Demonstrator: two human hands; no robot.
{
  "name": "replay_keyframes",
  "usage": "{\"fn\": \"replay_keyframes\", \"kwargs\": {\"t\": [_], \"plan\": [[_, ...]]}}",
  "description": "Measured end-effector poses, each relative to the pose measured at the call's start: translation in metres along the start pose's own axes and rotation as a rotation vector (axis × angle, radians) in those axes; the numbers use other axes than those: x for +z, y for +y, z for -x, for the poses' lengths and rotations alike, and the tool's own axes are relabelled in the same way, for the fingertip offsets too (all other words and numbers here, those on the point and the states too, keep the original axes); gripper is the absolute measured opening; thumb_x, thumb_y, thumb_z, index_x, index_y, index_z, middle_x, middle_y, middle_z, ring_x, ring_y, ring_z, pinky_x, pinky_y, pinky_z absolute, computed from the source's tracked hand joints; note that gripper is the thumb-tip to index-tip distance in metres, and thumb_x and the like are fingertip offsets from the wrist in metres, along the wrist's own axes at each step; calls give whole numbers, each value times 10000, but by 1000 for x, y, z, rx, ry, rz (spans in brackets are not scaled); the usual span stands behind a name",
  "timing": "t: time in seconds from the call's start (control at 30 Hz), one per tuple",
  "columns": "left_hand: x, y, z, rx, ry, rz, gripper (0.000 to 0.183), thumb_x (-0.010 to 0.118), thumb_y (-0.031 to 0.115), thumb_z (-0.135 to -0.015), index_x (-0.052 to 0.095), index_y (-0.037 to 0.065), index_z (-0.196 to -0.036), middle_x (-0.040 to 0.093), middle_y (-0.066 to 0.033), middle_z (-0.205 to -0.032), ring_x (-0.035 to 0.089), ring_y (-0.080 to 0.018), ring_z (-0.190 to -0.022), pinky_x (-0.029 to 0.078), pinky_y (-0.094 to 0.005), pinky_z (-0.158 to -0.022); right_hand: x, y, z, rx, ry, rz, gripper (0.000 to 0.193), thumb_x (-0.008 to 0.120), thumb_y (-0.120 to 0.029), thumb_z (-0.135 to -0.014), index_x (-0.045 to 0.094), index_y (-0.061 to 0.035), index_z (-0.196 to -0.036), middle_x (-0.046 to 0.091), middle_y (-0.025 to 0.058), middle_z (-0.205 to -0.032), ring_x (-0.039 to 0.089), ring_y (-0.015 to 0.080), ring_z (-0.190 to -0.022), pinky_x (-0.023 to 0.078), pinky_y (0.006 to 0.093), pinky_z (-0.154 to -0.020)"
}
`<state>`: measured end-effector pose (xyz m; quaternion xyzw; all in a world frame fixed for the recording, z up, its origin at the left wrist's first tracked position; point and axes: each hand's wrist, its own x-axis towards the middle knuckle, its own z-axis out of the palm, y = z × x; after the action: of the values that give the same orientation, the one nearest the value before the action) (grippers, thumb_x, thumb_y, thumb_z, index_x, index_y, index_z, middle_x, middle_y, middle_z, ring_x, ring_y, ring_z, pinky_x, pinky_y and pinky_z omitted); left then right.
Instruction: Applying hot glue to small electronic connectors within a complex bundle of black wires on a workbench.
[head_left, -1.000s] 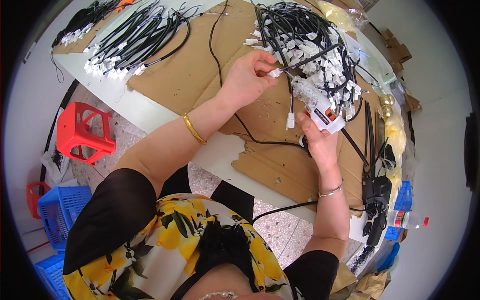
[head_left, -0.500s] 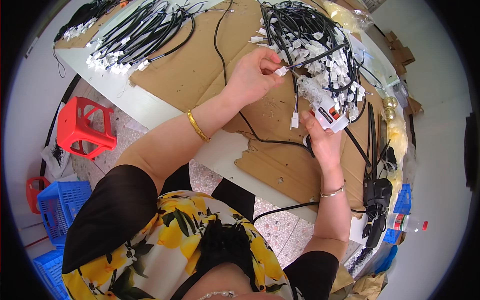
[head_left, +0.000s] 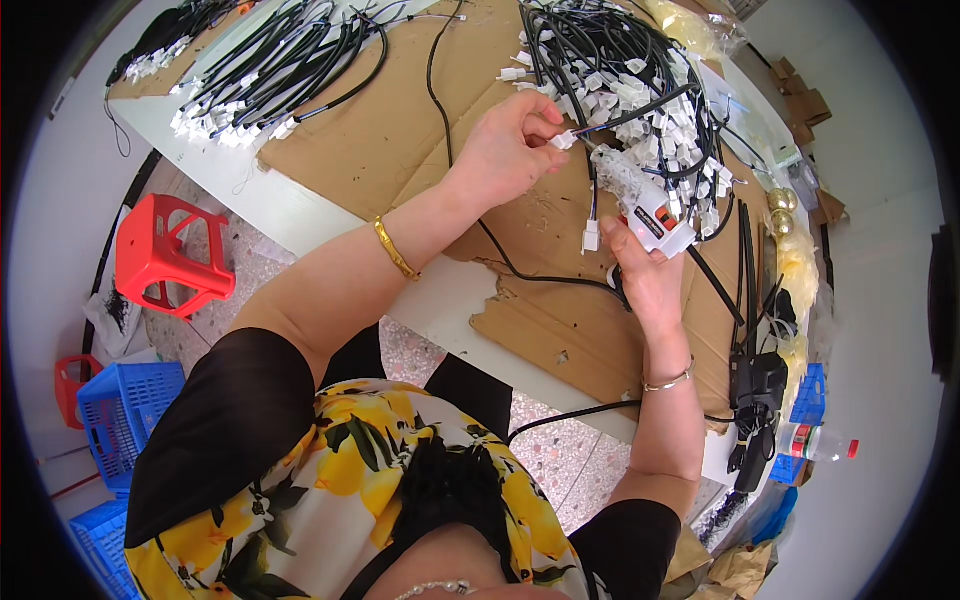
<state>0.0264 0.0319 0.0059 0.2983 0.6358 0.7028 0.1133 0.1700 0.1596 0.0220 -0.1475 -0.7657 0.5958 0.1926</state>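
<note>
My left hand [head_left: 503, 150] pinches a small white plug connector [head_left: 563, 141] at the end of a black cable. In my right hand [head_left: 650, 280] is a white hot glue gun [head_left: 658, 222] with a red switch. Cloudy, clear glue [head_left: 620, 176] is caked around its front, and its tip points toward the held connector, a short gap away. A second white connector [head_left: 591, 236] on a black cable lies on the cardboard between my hands. Behind the gun spreads a heap of black cables with white connectors [head_left: 655, 130].
Cardboard [head_left: 560, 325] covers much of the white table. More cables [head_left: 290, 65] lie in a bundle at the far left. A black power cord [head_left: 520, 272] runs across the cardboard. Black adapters [head_left: 755, 385] sit at the right edge. A red stool [head_left: 170, 255] stands left of the table.
The glue gun has shifted slightly up and left, its tip a little nearer the connector. My left hand has stayed nearly still, holding the connector.
</note>
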Motion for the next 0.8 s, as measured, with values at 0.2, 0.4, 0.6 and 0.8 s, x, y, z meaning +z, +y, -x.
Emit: {"fn": "replay_keyframes", "kwargs": {"t": [0.2,0.4,0.6,0.8], "plan": [[-1,0,0,59,40,-125,300,620,-58,-677,463,7,-924,581,-68,-763,538,-102,-685,452,-228,-611,0,1,0,-3,-24,-12,181,627,-101,-734,539,-18,-868,556,5,-744,512,72,-652,412,209,-579],[0,2,0,86,63,-184,299,629,-46,-672,465,4,-918,581,-69,-753,538,-104,-679,453,-230,-616,2,-9,2,19,-30,18,199,644,-130,-722,523,-32,-845,513,-21,-707,445,52,-602,363,200,-529],[-1,-2,0,102,78,-209,296,630,-45,-671,469,6,-914,592,-77,-759,544,-107,-675,453,-232,-617,6,-15,3,21,-25,116,182,643,-136,-718,524,-33,-810,476,-36,-672,401,45,-587,331,196,-516],[0,-2,-1,98,70,-176,301,634,-49,-666,460,7,-905,593,-76,-761,545,-105,-670,453,-232,-615,4,-13,4,29,5,73,202,647,-152,-715,525,-18,-804,475,-36,-663,402,55,-580,335,205,-518]]}}
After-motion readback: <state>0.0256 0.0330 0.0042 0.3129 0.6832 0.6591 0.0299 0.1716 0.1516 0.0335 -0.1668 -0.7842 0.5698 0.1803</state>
